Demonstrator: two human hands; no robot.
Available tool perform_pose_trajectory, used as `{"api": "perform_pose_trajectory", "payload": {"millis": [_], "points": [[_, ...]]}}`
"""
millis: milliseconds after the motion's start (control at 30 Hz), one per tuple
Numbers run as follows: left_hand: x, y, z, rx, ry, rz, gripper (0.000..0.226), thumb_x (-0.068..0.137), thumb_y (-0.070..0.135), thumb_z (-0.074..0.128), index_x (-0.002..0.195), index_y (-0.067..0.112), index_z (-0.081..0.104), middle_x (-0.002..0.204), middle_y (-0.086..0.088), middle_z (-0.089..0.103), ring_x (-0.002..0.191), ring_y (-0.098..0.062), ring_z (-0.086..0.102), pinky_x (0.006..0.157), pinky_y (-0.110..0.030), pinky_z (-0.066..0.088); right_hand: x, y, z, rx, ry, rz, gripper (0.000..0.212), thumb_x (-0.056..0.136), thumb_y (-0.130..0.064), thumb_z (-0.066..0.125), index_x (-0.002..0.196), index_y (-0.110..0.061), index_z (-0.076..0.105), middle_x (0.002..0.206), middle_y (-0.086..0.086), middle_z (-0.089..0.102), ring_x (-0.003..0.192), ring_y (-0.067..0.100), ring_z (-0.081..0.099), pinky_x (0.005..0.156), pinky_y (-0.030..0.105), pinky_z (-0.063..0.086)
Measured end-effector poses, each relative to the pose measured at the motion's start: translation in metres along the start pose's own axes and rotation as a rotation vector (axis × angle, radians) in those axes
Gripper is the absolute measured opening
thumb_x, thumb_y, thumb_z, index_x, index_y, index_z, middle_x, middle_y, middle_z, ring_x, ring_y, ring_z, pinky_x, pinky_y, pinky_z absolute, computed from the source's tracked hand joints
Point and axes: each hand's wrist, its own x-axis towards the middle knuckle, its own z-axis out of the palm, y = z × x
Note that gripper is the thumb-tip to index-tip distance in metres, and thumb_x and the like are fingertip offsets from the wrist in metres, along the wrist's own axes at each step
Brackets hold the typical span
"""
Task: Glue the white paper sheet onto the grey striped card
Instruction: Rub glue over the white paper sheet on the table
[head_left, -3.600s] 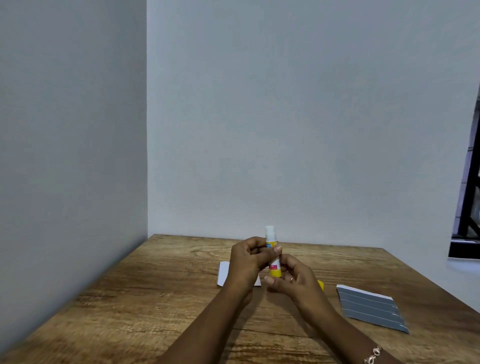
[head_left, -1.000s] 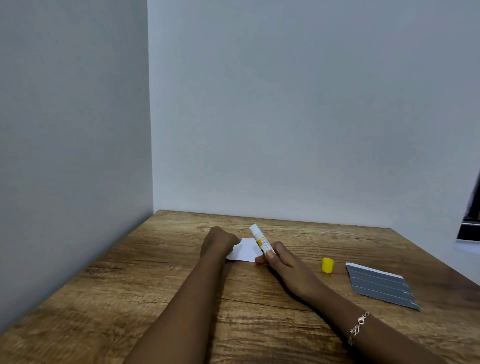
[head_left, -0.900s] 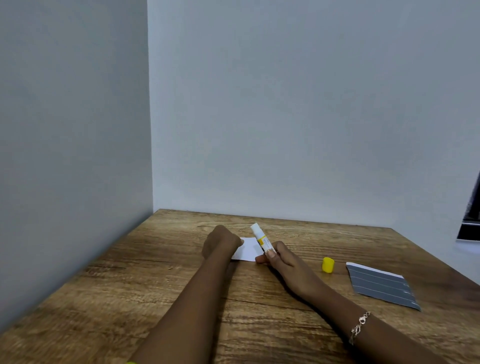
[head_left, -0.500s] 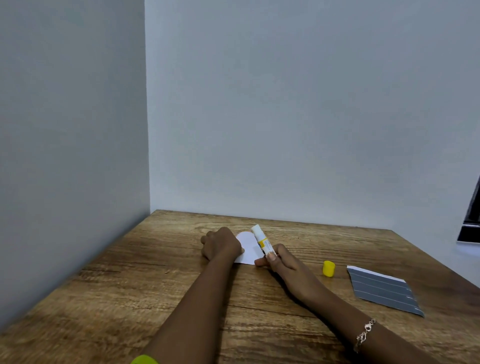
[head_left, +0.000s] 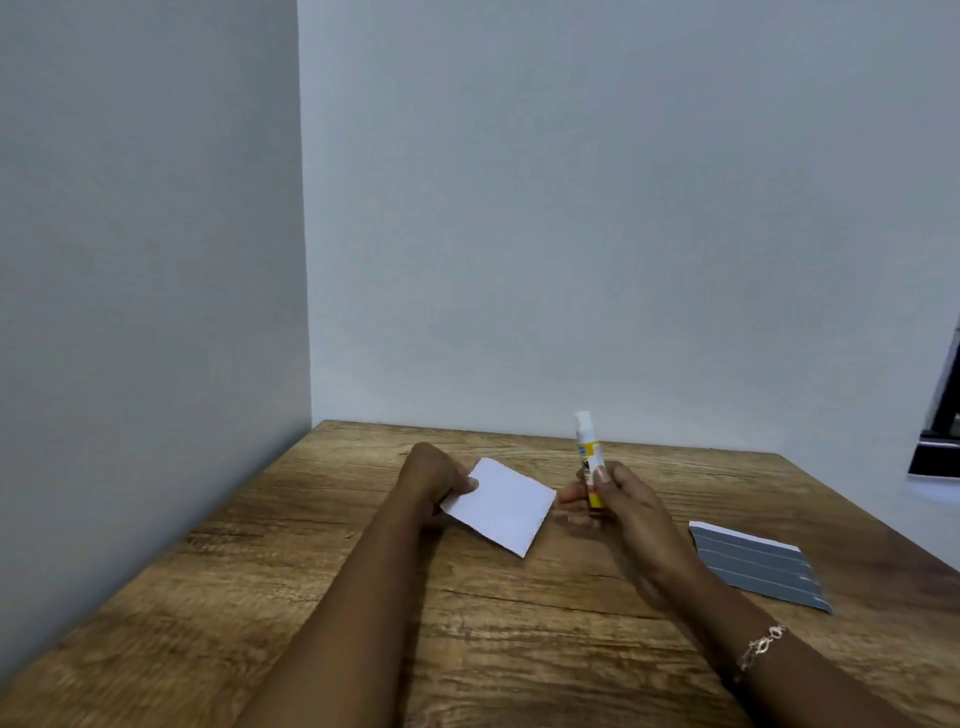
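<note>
My left hand (head_left: 434, 475) pinches the left corner of the white paper sheet (head_left: 501, 505) and holds it tilted just above the table. To the right of it, my right hand (head_left: 615, 506) grips an uncapped glue stick (head_left: 588, 457), yellow and white, upright with its white tip pointing up. A small gap separates the stick from the sheet. The grey striped card (head_left: 756, 569) lies flat on the table at the right, apart from both hands. The yellow cap is hidden from view.
The wooden table (head_left: 311, 597) stands in a corner, with a grey wall along its left side and another behind it. A dark window frame (head_left: 943, 415) shows at the far right edge.
My left hand has lifted the white sheet off the table and turned it. My right hand has moved right and raised the glue stick upright. The yellow cap is now out of sight.
</note>
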Motion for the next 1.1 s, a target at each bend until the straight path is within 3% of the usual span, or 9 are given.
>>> {"api": "perform_pose_trajectory", "payload": {"millis": [100, 200, 267, 433, 600, 700, 767, 967, 1100], "points": [[-0.018, 0.005, -0.013, 0.183, -0.233, 0.038, 0.006, 0.078, -0.003, 0.067, 0.08, 0.001, 0.063, 0.07, -0.009, 0.057, 0.073, -0.022, 0.051, 0.061, -0.028, 0.04, -0.006, -0.012, -0.012, 0.046, 0.056, -0.054, 0.018, 0.093, -0.022, 0.044, 0.088, -0.014, 0.06, 0.073, 0.001, 0.071, 0.07, 0.012, 0.067, 0.056, 0.019, 0.053], [-0.028, 0.004, -0.016, 0.351, -0.368, 0.075, 0.022, 0.079, -0.002, 0.067, 0.064, 0.005, 0.053, 0.058, 0.001, 0.053, 0.06, -0.014, 0.046, 0.053, -0.022, 0.037, -0.007, -0.019, -0.018, 0.088, 0.108, -0.07, 0.013, 0.09, -0.016, 0.049, 0.097, -0.021, 0.058, 0.067, 0.003, 0.068, 0.068, 0.018, 0.065, 0.054, 0.023, 0.049], [-0.031, 0.002, -0.011, 0.424, -0.382, 0.093, 0.018, 0.079, -0.001, 0.067, 0.068, 0.004, 0.053, 0.063, -0.001, 0.053, 0.061, -0.013, 0.047, 0.057, -0.022, 0.037, -0.008, -0.022, -0.018, 0.107, 0.116, -0.063, 0.02, 0.09, -0.014, 0.05, 0.102, -0.029, 0.057, 0.065, 0.005, 0.064, 0.066, 0.02, 0.062, 0.052, 0.025, 0.046], [-0.029, 0.001, 0.004, 0.556, -0.367, 0.135, 0.015, 0.078, 0.004, 0.068, 0.086, -0.001, 0.056, 0.091, -0.013, 0.057, 0.086, -0.022, 0.052, 0.075, -0.03, 0.039, -0.009, -0.022, -0.016, 0.115, 0.102, -0.033, 0.025, 0.087, -0.009, 0.053, 0.085, -0.029, 0.067, 0.059, -0.002, 0.056, 0.054, 0.009, 0.057, 0.045, 0.02, 0.048], [-0.03, 0.0, 0.011, 0.679, -0.34, 0.138, 0.039, 0.078, 0.008, 0.069, 0.113, -0.005, 0.061, 0.12, -0.018, 0.063, 0.107, -0.03, 0.058, 0.079, -0.034, 0.043, -0.011, -0.014, -0.01, 0.082, 0.12, -0.009, 0.014, 0.08, -0.004, 0.063, 0.079, -0.018, 0.066, 0.06, -0.002, 0.061, 0.047, 0.007, 0.056, 0.041, 0.02, 0.047], [-0.03, 0.001, 0.013, 0.718, -0.326, 0.155, 0.038, 0.077, 0.007, 0.069, 0.113, -0.003, 0.061, 0.121, -0.017, 0.063, 0.112, -0.032, 0.057, 0.089, -0.038, 0.048, -0.011, -0.009, -0.003, 0.027, 0.066, 0.015, 0.007, 0.086, -0.014, 0.058, 0.08, -0.017, 0.06, 0.053, -0.002, 0.062, 0.045, 0.011, 0.058, 0.037, 0.022, 0.047], [-0.03, 0.002, 0.015, 0.737, -0.324, 0.163, 0.038, 0.077, 0.007, 0.069, 0.114, -0.002, 0.061, 0.121, -0.016, 0.063, 0.112, -0.031, 0.057, 0.092, -0.039, 0.047, -0.011, -0.005, 0.003, -0.014, -0.003, 0.036, 0.008, 0.089, -0.018, 0.054, 0.086, -0.016, 0.061, 0.058, 0.002, 0.068, 0.049, 0.014, 0.06, 0.038, 0.024, 0.048], [-0.03, 0.004, 0.019, 0.786, -0.336, 0.184, 0.039, 0.078, 0.009, 0.069, 0.115, -0.002, 0.061, 0.122, -0.017, 0.062, 0.113, -0.032, 0.057, 0.092, -0.04, 0.047, -0.004, 0.003, 0.012, -0.195, -0.04, 0.006, 0.0, 0.085, -0.008, 0.059, 0.085, -0.008, 0.059, 0.074, 0.012, 0.062, 0.053, 0.018, 0.054, 0.041, 0.024, 0.049], [-0.03, 0.005, 0.02, 0.818, -0.35, 0.189, 0.042, 0.079, 0.013, 0.07, 0.116, -0.004, 0.059, 0.122, -0.018, 0.061, 0.114, -0.032, 0.056, 0.089, -0.039, 0.048, 0.002, 0.008, 0.011, -0.259, -0.082, -0.008, 0.011, 0.084, -0.007, 0.061, 0.092, -0.001, 0.06, 0.067, 0.011, 0.06, 0.051, 0.015, 0.055, 0.038, 0.024, 0.042]]}}
